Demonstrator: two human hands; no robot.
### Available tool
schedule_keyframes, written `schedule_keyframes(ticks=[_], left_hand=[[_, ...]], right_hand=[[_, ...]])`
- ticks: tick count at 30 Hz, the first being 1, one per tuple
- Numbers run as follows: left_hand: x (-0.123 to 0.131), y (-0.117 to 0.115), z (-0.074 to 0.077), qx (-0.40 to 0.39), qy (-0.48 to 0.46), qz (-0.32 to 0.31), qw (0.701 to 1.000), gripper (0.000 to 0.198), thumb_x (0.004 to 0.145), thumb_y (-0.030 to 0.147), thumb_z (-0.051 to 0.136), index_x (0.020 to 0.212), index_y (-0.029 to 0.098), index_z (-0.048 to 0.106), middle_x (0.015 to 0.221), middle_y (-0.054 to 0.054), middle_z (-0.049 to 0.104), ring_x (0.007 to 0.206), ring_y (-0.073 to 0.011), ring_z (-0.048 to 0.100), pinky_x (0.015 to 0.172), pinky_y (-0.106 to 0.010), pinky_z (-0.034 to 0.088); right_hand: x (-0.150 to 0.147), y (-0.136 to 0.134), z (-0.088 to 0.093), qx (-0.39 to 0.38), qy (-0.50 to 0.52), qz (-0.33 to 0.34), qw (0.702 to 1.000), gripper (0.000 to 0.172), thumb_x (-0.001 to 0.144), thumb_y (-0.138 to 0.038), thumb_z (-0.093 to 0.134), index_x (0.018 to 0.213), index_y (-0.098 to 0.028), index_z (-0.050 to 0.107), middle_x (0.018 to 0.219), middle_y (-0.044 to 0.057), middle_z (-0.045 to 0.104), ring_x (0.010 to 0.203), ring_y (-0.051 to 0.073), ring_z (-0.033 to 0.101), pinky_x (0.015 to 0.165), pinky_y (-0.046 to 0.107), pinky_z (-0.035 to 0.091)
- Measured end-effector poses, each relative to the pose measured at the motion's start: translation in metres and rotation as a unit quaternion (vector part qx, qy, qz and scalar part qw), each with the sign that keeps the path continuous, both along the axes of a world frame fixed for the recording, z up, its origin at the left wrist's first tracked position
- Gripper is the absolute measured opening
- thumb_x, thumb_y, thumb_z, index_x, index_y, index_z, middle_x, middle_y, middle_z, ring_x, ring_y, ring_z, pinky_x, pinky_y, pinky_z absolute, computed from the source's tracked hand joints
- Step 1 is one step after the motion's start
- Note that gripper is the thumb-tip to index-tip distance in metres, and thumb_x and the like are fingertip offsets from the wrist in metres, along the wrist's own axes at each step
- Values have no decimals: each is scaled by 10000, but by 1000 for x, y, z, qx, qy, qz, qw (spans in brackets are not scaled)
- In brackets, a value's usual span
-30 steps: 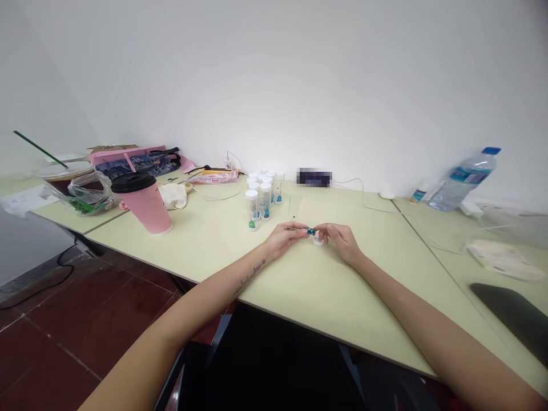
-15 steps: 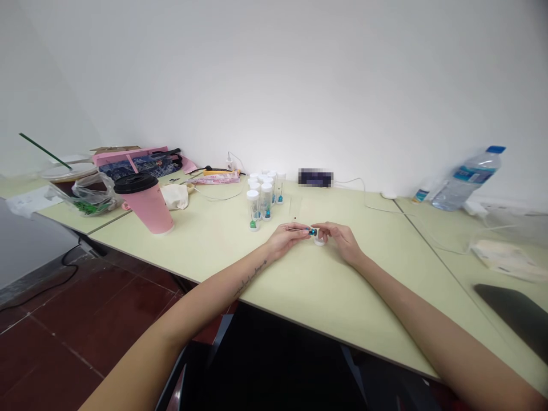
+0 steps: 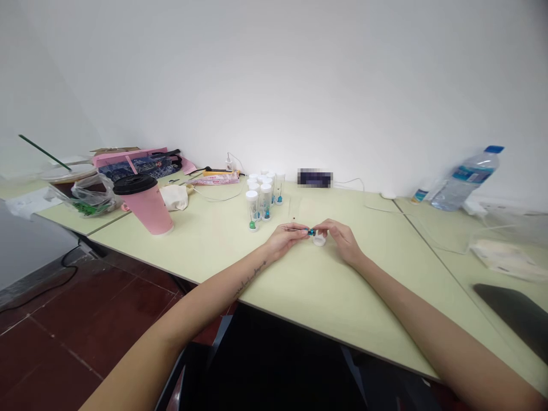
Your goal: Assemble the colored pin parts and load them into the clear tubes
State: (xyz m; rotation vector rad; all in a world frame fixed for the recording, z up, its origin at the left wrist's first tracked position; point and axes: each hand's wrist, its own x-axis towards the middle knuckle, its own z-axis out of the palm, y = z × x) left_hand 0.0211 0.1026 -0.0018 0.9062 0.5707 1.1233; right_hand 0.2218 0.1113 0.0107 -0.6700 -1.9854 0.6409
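Observation:
My left hand (image 3: 283, 240) is closed in a pinch on a thin stick with shiny blue beads (image 3: 311, 232), held level above the table. The beaded end points right, and the pale shaft lies along my fingers. My right hand (image 3: 340, 237) has its fingers curled, and its fingertips meet the beaded end. Under the fingertips a small white cap (image 3: 319, 240) sits on the table. Left of my hands stand several clear tubes with white lids (image 3: 266, 200), holding blue-ended sticks. The front tube (image 3: 252, 211) has a green end inside.
On the left stand a pink cup (image 3: 148, 208) with a black lid and a bagged drink (image 3: 72, 182) with a green straw. A water bottle (image 3: 466, 178) leans against the wall at right. A white cable (image 3: 417, 217) crosses the table. A dark flat object (image 3: 514, 314) lies at the right edge.
My right fingertips have shifted slightly at the beaded end, which has turned a little. More of the white cap shows. My left hand has barely moved.

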Motion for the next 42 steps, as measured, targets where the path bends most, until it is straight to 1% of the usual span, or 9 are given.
schedule_keyframes(ticks=[2, 10, 16, 21, 26, 31, 35, 39, 42], left_hand=[[0, 0, 1, -1, -1, 0, 1000, 233, 606, 118, 813, 808, 82, 703, 797, -60, 712, 753, -122, 663, 968, -346, 446], [0, 0, -1, -4, -5, 4, 1000, 227, 609, 102, 806, 808, 83, 698, 806, -64, 714, 757, -126, 667, 973, -350, 438], [0, 1, -2, -10, -9, 6, 1000, 239, 608, 95, 804, 819, 88, 690, 813, -65, 715, 764, -126, 669, 977, -348, 433], [0, 1, -1, -10, -12, 5, 1000, 236, 606, 82, 801, 814, 82, 690, 806, -68, 713, 760, -122, 665, 982, -344, 431], [0, 0, -2, -9, -11, 6, 1000, 227, 614, 88, 797, 816, 87, 693, 805, -65, 713, 760, -121, 666, 982, -341, 432], [1, -1, 0, -8, -12, 5, 1000, 221, 613, 82, 793, 810, 81, 694, 799, -66, 714, 756, -120, 665, 982, -339, 432], [0, -1, 0, -8, -14, 7, 1000, 230, 613, 85, 794, 820, 80, 695, 830, -75, 717, 775, -127, 669, 987, -342, 432], [1, 0, -1, -12, -9, 6, 1000, 222, 611, 80, 796, 809, 83, 696, 795, -67, 715, 758, -123, 666, 985, -344, 436], [2, 0, -1, -11, -9, 6, 1000, 216, 617, 82, 794, 809, 90, 695, 795, -60, 714, 763, -119, 665, 988, -336, 436]], right_hand=[[0, 0, 0, -10, 1, 5, 1000, 506, 958, -523, 321, 950, -208, 717, 795, 68, 606, 720, 193, 535, 709, 344, 433], [0, -1, 1, -2, 1, 2, 1000, 473, 974, -479, 314, 993, -223, 712, 800, 61, 600, 735, 190, 536, 732, 345, 424], [-1, -1, 1, -2, 0, -13, 1000, 481, 957, -521, 328, 985, -217, 699, 795, 59, 611, 727, 192, 547, 723, 346, 438], [-1, -1, 1, -8, 9, 3, 1000, 487, 955, -518, 340, 887, -208, 710, 788, 64, 612, 717, 190, 548, 701, 342, 439], [0, -1, 0, -11, 4, 1, 1000, 451, 975, -469, 327, 997, -219, 701, 804, 59, 601, 741, 189, 538, 737, 345, 423], [0, 2, -2, -19, 6, 15, 1000, 466, 971, -481, 328, 937, -218, 711, 798, 58, 605, 736, 188, 538, 725, 339, 426], [0, 2, -2, -14, 6, -7, 1000, 440, 974, -473, 325, 1051, -221, 678, 818, 55, 595, 760, 192, 539, 761, 350, 418], [-1, 0, 0, -7, 16, 4, 1000, 451, 973, -461, 339, 922, -209, 709, 831, 64, 596, 734, 184, 531, 727, 341, 421], [-1, 0, 2, -13, 20, 12, 1000, 459, 974, -461, 336, 908, -206, 712, 819, 65, 606, 726, 182, 529, 716, 340, 425]])
